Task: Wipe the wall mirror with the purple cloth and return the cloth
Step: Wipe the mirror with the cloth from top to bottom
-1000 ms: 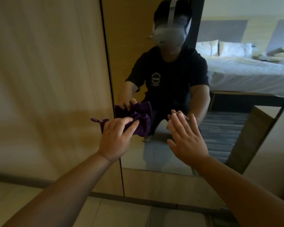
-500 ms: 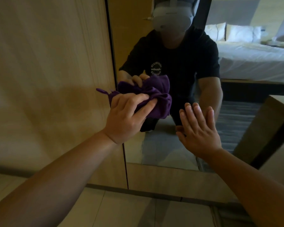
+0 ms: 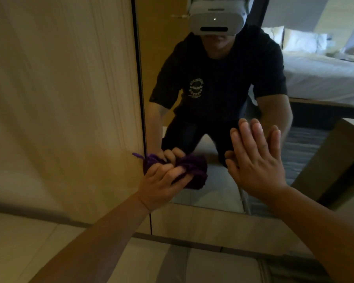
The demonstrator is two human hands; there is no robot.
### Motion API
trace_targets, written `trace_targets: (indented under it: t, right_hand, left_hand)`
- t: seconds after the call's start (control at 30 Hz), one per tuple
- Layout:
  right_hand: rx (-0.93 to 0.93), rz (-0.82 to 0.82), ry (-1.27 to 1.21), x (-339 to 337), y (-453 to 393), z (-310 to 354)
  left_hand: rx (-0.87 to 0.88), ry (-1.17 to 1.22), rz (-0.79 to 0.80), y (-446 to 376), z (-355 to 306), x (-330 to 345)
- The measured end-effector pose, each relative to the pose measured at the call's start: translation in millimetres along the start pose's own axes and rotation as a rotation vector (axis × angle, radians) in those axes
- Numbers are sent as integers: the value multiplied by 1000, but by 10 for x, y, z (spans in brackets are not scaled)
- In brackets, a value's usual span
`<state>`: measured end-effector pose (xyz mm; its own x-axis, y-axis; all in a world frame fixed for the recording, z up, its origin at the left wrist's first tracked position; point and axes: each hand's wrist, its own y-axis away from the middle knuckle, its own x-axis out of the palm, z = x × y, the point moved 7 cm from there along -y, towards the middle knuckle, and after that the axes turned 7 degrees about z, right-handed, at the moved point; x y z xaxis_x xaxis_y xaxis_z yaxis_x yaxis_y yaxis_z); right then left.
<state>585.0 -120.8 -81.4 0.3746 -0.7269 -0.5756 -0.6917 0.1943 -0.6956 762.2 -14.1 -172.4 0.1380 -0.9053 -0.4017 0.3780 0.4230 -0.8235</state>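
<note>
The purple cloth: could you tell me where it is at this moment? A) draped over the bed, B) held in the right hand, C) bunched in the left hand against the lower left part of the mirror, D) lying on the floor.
C: the purple cloth is bunched under the left hand on the mirror near its left edge, while the right hand is flat and empty.

Bedroom, hotel-like: wall mirror (image 3: 243,99) set in pale wood panelling (image 3: 59,99) reflects made bed (image 3: 325,78), white pillows (image 3: 302,40), padded headboard.
</note>
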Motion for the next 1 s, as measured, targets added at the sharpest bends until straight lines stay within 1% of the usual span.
trace_targets:
  t: [0.07,0.13,0.2,0.27,0.33,0.37,0.43,0.5,0.6,0.67,0.73,0.77,0.83,0.87,0.93,1.0]
  right_hand:
    - [8,-37,22,7,5,6]
    - [13,-50,46,16,-10,-3]
    - [23,8,46,46,-17,-12]
    - [29,69,45,50,-10,-3]
    - [21,95,67,30,5,12]
    - [19,113,75,26,-3,7]
    - [27,156,72,-2,-41,-17]
    - [16,197,37,-83,-38,-2]
    - [3,237,-107,-346,-10,-28]
    - [77,244,-178,-573,31,-233]
    - [203,263,-165,-714,107,-609]
    - [256,258,-150,-755,158,-811]
    - [318,249,-122,-762,268,-1132]
    - [318,252,-102,-725,316,-1224]
    - [285,236,-60,-600,382,-1298]
    - [276,186,-46,-487,399,-1313]
  left_hand:
    - [39,14,78,293,-155,135]
    - [-27,48,107,404,-201,234]
    - [-44,88,185,554,-305,275]
    - [34,126,344,864,-457,320]
    - [41,149,474,1111,-487,284]
    - [13,156,505,1152,-462,240]
    - [-39,160,511,1021,-401,105]
    - [-61,173,431,705,-348,-112]
    - [-46,184,218,-4,-187,-473]
    - [-49,170,63,-560,-41,-695]
    - [-46,127,-89,-1119,85,-864]
    - [-37,106,-139,-1380,120,-908]
    - [-25,78,-194,-1763,106,-857]
    - [-24,55,-196,-1868,54,-771]
    - [-3,13,-175,-1921,-113,-544]
    - [12,0,-154,-1791,-279,-328]
